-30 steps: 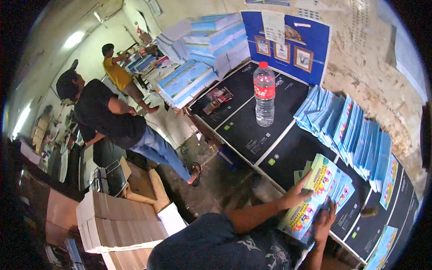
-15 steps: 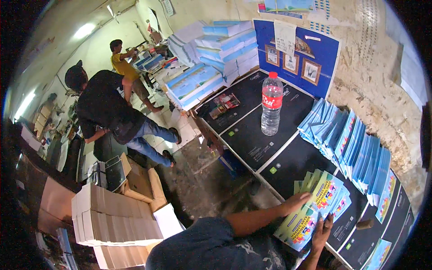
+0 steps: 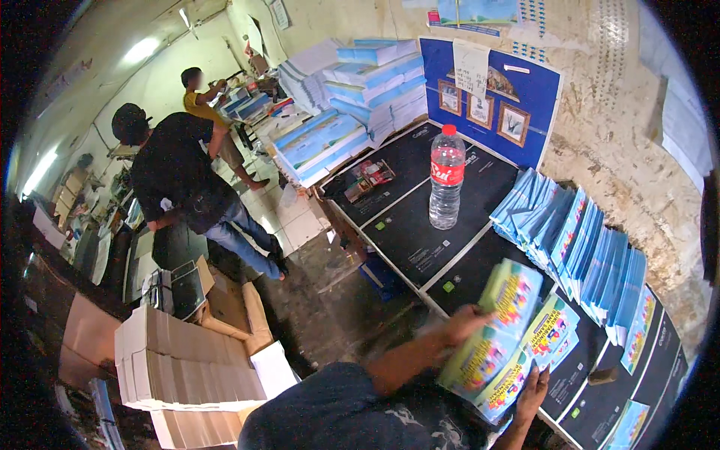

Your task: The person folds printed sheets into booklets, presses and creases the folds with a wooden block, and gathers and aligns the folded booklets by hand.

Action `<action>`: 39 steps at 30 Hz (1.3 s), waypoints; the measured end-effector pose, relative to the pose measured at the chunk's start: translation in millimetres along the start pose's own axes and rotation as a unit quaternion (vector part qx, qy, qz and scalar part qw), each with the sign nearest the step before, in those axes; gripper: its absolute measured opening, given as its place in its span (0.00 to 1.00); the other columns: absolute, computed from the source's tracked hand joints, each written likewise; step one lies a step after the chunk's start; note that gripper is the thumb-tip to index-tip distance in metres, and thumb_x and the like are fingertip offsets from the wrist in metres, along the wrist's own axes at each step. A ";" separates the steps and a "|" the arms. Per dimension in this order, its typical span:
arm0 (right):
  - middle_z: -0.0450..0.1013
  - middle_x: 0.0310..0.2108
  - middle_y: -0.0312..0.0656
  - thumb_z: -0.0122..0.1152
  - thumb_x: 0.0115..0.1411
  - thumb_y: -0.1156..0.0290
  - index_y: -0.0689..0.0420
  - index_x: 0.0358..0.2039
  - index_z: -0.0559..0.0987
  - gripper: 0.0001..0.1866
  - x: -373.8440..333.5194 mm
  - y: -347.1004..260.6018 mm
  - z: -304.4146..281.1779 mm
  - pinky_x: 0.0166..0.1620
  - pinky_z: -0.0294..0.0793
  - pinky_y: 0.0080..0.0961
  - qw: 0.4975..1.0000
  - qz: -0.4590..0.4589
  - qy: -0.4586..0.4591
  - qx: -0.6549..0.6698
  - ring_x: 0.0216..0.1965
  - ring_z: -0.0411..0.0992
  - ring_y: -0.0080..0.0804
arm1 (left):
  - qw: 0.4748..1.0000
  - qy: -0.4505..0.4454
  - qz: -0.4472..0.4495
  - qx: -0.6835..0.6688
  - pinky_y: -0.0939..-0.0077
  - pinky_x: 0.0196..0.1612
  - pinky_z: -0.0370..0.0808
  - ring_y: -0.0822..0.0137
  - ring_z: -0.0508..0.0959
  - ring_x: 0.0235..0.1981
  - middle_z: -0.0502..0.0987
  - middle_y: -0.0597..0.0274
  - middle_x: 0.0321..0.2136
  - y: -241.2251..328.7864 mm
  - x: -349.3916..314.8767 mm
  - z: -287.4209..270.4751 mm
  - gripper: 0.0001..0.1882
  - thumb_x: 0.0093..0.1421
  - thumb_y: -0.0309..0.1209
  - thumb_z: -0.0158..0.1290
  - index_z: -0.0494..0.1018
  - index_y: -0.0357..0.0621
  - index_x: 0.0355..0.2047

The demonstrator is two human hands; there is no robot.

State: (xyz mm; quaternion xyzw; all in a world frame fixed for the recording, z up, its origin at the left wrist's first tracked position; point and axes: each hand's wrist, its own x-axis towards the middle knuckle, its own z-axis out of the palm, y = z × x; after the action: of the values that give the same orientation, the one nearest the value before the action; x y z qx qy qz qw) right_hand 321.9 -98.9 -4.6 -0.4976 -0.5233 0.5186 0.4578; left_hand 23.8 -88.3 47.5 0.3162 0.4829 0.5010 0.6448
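Observation:
My left hand [image 3: 471,321] grips the edge of a long, open booklet cover [image 3: 511,291], green and yellow with colourful cartoon figures. It is lifted and smeared by motion. Beneath it and to its right lie more of the same booklets [image 3: 551,330], fanned over one another near the table's front edge. My right hand [image 3: 534,391] is closed on the lower right edge of these booklets, thumb and fingertips against the printed side. Just right of that hand, a small brown block [image 3: 603,375] rests on the black tabletop [image 3: 480,281].
A long row of blue booklets [image 3: 577,247] leans along the wall side. The water bottle [image 3: 447,180] stands upright mid-table. Tall paper stacks [image 3: 375,86] fill the far end. Brown cardboard stacks [image 3: 187,360] stand at left. Beyond, one person [image 3: 180,172] in black and another [image 3: 206,105] in yellow stand.
My left hand has moved slightly left and up, lifting the cover off the fanned booklets. My right hand stays at their edge. The person in black has shifted posture.

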 end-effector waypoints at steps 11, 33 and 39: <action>0.52 0.68 0.52 0.53 0.68 0.65 0.63 0.69 0.51 0.35 -8.1 1.8 10.3 0.67 0.54 0.33 1.000 -0.023 -0.019 -0.003 0.64 0.59 0.39 | 0.984 -0.090 0.060 0.143 0.72 0.42 0.76 0.71 0.79 0.35 0.82 0.60 0.36 -38.7 11.3 46.7 0.20 0.61 0.44 0.60 0.80 0.38 0.42; 0.63 0.58 0.64 0.67 0.58 0.67 0.64 0.44 0.76 0.18 -1.0 -26.7 21.9 0.64 0.58 0.42 0.982 -0.007 0.051 -0.179 0.61 0.61 0.58 | 0.979 -0.093 0.170 -0.064 0.67 0.60 0.68 0.63 0.71 0.57 0.69 0.54 0.59 -2.2 24.8 -37.8 0.27 0.66 0.24 0.46 0.58 0.39 0.65; 0.49 0.67 0.67 0.63 0.61 0.63 0.53 0.54 0.76 0.21 -8.7 -46.4 25.4 0.68 0.47 0.48 0.935 -0.071 -0.042 -0.346 0.69 0.44 0.63 | 0.987 -0.071 0.140 -0.042 0.66 0.59 0.70 0.63 0.72 0.56 0.69 0.53 0.59 12.3 7.6 21.4 0.41 0.59 0.16 0.52 0.47 0.41 0.71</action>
State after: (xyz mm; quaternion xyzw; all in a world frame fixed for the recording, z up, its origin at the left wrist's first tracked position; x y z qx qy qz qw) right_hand 295.2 -108.2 41.0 -0.5648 -0.7229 0.2918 0.2706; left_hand 40.0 -75.7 63.2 0.3878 0.3656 0.5826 0.6137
